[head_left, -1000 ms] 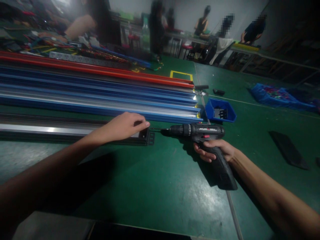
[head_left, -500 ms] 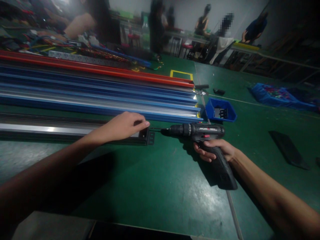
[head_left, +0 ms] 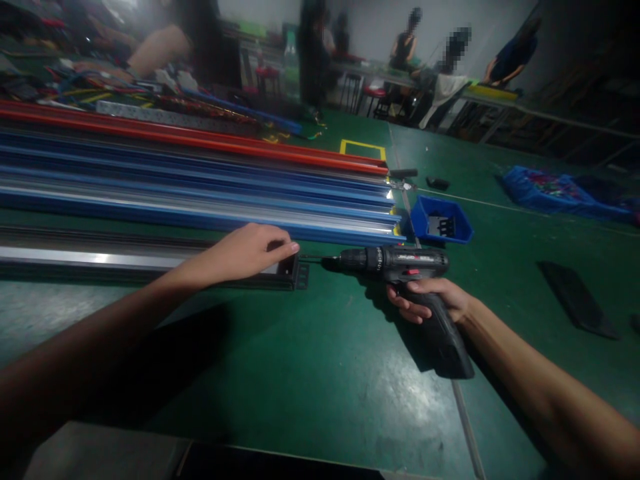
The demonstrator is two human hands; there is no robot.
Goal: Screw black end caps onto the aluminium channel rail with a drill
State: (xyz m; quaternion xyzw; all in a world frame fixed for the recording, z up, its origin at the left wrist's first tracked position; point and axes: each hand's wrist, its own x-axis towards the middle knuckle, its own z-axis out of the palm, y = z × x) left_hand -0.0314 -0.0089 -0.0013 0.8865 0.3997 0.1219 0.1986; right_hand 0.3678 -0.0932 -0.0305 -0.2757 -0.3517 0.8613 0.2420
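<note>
Because the black pistol-shaped drill (head_left: 423,260) looks hefty, its handle (head_left: 447,340), which the right hand (head_left: 447,298) clasps, seems the best hold. Its bit (head_left: 313,257) points toward the long black-and-silver metal channel (head_left: 100,257) on the green tabletop (head_left: 310,373), where the left hand (head_left: 245,252) rests, finger grip unclear.

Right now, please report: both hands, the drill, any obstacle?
Right hand grips drill, bit toward end of black channel. Left hand over channel. Blue bin beyond drill, off bit's line.
</note>
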